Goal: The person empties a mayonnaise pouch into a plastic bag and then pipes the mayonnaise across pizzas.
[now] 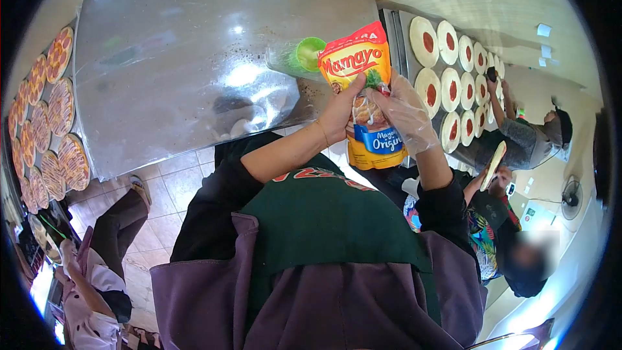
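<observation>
A red and yellow mayonnaise pouch (353, 58) with a blue label is held up in front of my apron, at the edge of the metal table (175, 45). My bare left hand (342, 107) wraps its left side, thumb pressed on the front. On the other side, my right hand (409, 115), in a clear plastic glove, is closed around the pouch. A small red piece (383, 89) shows by the right fingers, near the pouch's middle. Just left of the pouch, a bright green cup (307, 54) overlaps its edge in this view.
Topped pizzas (59, 99) fill the left side. Dough rounds with red sauce (449, 89) stand in rows on the right. One person (541, 136) is beside those rows; another holds a dough round (494, 165). A person (91, 285) is at lower left. Dark specks dot the metal table.
</observation>
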The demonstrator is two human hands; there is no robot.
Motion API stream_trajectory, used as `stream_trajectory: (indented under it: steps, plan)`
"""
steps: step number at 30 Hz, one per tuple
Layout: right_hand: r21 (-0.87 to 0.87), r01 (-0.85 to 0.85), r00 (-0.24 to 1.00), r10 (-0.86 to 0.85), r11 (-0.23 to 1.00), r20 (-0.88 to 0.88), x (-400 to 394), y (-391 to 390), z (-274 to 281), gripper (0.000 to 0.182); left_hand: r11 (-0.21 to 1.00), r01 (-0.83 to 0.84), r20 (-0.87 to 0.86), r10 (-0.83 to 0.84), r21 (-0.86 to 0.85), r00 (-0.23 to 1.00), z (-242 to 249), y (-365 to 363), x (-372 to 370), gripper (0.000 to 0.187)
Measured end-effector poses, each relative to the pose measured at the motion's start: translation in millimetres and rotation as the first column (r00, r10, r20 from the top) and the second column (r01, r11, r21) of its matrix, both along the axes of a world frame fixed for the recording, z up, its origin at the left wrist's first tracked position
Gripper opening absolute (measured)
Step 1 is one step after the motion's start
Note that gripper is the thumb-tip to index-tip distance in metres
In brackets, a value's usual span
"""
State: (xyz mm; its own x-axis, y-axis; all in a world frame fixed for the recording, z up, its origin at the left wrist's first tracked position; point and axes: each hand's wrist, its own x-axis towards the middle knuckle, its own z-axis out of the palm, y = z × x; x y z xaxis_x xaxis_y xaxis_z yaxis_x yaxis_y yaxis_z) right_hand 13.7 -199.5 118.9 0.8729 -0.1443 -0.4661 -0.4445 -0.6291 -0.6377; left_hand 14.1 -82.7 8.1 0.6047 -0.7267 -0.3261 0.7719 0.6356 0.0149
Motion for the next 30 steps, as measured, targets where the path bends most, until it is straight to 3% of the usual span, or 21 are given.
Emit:
stream_trajectory:
  steps: [4,6,10,12,13,17,19,20,28,30]
  plan:
    - [-0.037,-0.013,0.998,0.011,0.999,-0.058,0.7,-3.5,-1.1,0.051,1.000,-0.023,0.003,0.023,-0.003,1.000,-12.0,-6.1,0.3,0.039]
    - [0.379,0.153,0.988,-0.139,0.913,-0.064,-2.5,-2.0,-2.8,0.058,1.000,-0.014,0.031,0.013,0.026,0.999,-13.5,-4.0,0.6,0.036]
    - [0.302,0.231,0.970,-0.193,0.925,-0.151,19.7,-6.8,-0.7,0.066,0.999,-0.029,0.030,0.029,0.025,0.999,-10.7,-1.8,-1.0,0.035]
    - [0.166,0.341,0.931,-0.308,0.925,-0.198,32.3,1.5,5.5,0.070,0.999,-0.027,0.059,0.025,0.035,0.998,-12.4,-2.9,-2.3,0.034]
    - [0.294,0.473,0.878,-0.418,0.831,-0.231,35.4,7.5,5.6,0.071,0.998,-0.060,0.081,0.058,0.020,0.995,-12.0,-3.6,-3.6,0.035]
    - [0.341,0.459,0.887,-0.402,0.820,-0.226,62.5,-10.1,-29.6,0.071,0.999,-0.033,0.064,0.030,0.040,0.998,-12.3,-1.7,-2.5,0.032]
    - [0.309,0.329,0.943,-0.328,0.892,-0.057,68.5,-11.5,-38.1,0.061,0.995,-0.067,0.070,0.061,0.075,0.996,-13.1,-2.3,-4.5,0.032]
    - [0.309,0.325,0.945,-0.323,0.894,-0.058,70.5,-12.5,-41.2,0.061,0.995,-0.072,0.069,0.067,0.075,0.995,-14.7,-1.8,-3.7,0.032]
    - [0.248,0.188,0.977,-0.206,0.950,0.049,70.8,-5.1,-41.0,0.060,0.990,-0.034,0.095,0.020,0.140,0.995,-12.1,2.7,5.9,0.033]
    - [0.266,0.169,0.978,-0.195,0.949,0.074,68.5,-0.8,-40.5,0.060,0.975,-0.001,0.141,-0.031,0.222,0.990,-13.7,2.3,6.8,0.030]
